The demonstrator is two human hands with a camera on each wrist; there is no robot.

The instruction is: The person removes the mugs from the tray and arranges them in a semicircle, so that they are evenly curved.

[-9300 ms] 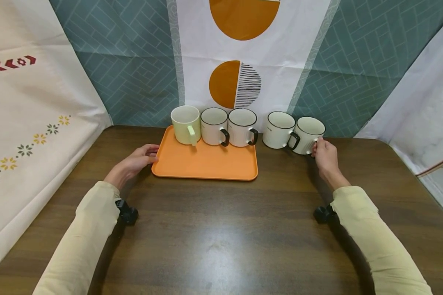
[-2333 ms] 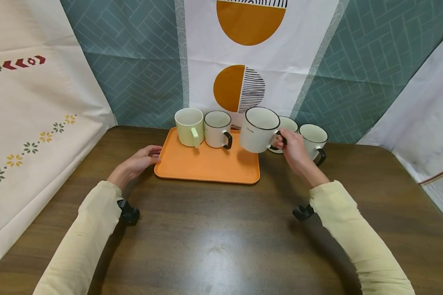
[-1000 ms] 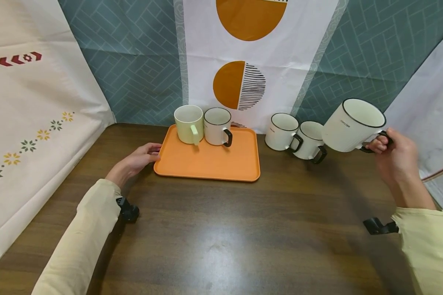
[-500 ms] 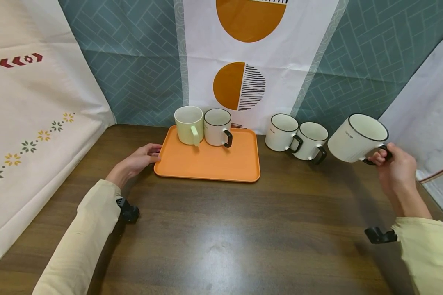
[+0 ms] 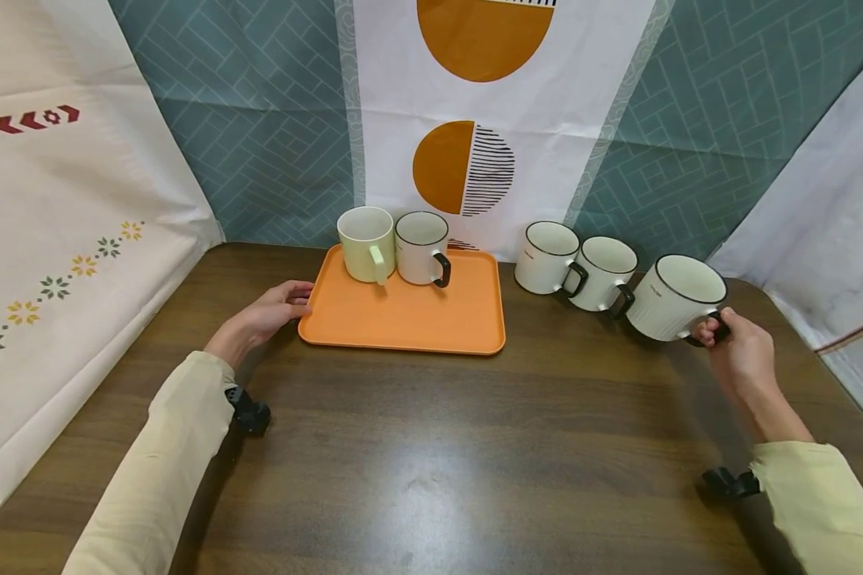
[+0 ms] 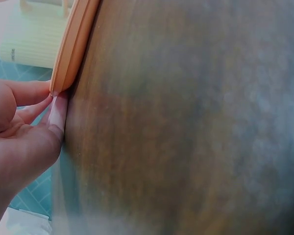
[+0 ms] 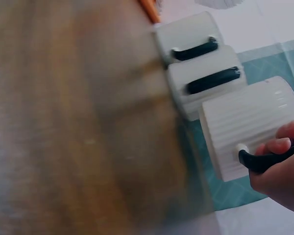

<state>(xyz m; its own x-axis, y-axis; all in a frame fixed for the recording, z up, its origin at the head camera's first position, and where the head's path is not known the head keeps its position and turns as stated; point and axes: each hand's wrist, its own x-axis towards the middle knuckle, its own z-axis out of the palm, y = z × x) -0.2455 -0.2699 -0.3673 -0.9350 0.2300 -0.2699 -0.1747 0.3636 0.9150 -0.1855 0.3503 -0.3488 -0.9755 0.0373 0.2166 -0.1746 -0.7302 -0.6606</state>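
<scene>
My right hand (image 5: pixel 744 355) grips the black handle of a white, dark-rimmed mug (image 5: pixel 672 299). The mug tilts slightly, close over the table beside two similar mugs. In the right wrist view, fingers (image 7: pixel 284 139) curl round that handle against the ribbed white mug (image 7: pixel 247 125). At the left, the orange tray (image 5: pixel 403 327) has my left hand (image 5: pixel 262 315) at its edge. Thumb and finger pinch the tray's rim (image 6: pixel 71 54) in the left wrist view. On the tray's back part stand a pale green mug (image 5: pixel 363 247) and a white mug with a black handle (image 5: pixel 419 251).
Two white mugs, one farther left (image 5: pixel 542 259) and one nearer the held mug (image 5: pixel 600 275), stand at the back right of the brown table (image 5: pixel 417 447). Behind them hangs a teal and white cloth (image 5: pixel 259 120). White cloths hang at both sides.
A white mug has left the tray's right part in my right hand, gone far right, then come down and slightly left towards the table. Another mug now shows its handle turned forward. Left hand unmoved.
</scene>
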